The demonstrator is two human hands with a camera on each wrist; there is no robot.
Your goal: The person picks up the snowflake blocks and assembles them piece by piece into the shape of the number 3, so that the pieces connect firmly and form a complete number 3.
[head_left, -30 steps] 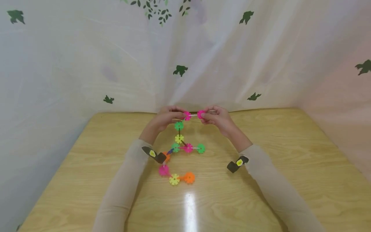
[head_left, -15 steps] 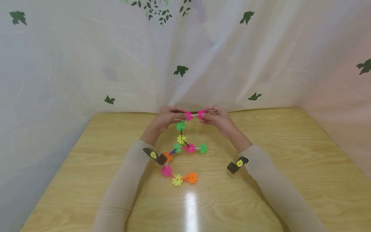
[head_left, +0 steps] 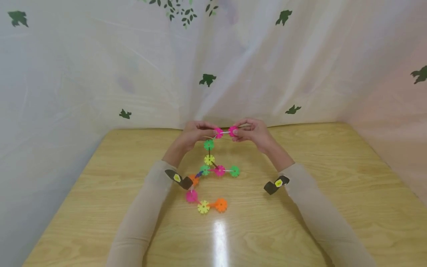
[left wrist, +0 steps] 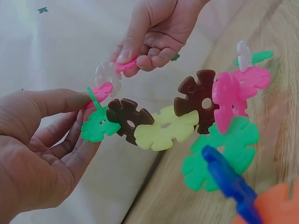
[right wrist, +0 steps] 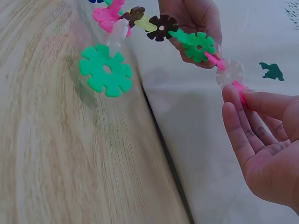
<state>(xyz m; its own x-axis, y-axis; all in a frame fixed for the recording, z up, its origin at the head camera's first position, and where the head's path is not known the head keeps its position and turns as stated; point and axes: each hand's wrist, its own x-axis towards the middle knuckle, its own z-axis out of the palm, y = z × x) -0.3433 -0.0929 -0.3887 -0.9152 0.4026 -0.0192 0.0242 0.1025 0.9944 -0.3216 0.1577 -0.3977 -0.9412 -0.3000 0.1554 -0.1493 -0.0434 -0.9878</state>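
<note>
A chain of slotted plastic snowflake discs runs over the table. My left hand [head_left: 193, 134] pinches a pink disc [head_left: 218, 133] near the chain's far end between thumb and fingers. My right hand [head_left: 255, 133] pinches the outermost pink disc [head_left: 232, 131]. Between these two sits a white disc [right wrist: 231, 73], seen edge-on from the head and slotted into both. Below my left fingers follow a green disc [head_left: 208, 145], brown discs and a yellow disc [left wrist: 154, 137]. A side branch ends in another green disc [right wrist: 96, 72]. My fingertips partly cover both pink discs.
The chain's near end, with an orange disc [head_left: 221, 205], lies towards me on the wooden table [head_left: 100, 207]. Behind the table's far edge hangs a pale curtain [head_left: 160, 89] with bird prints. A dark strap with a camera [head_left: 180, 180] sits on each sleeve.
Both hands and the held discs have shifted slightly right. My right hand and wrist have risen a little. The rest of the chain has moved slightly right too. Both grips stay.
</note>
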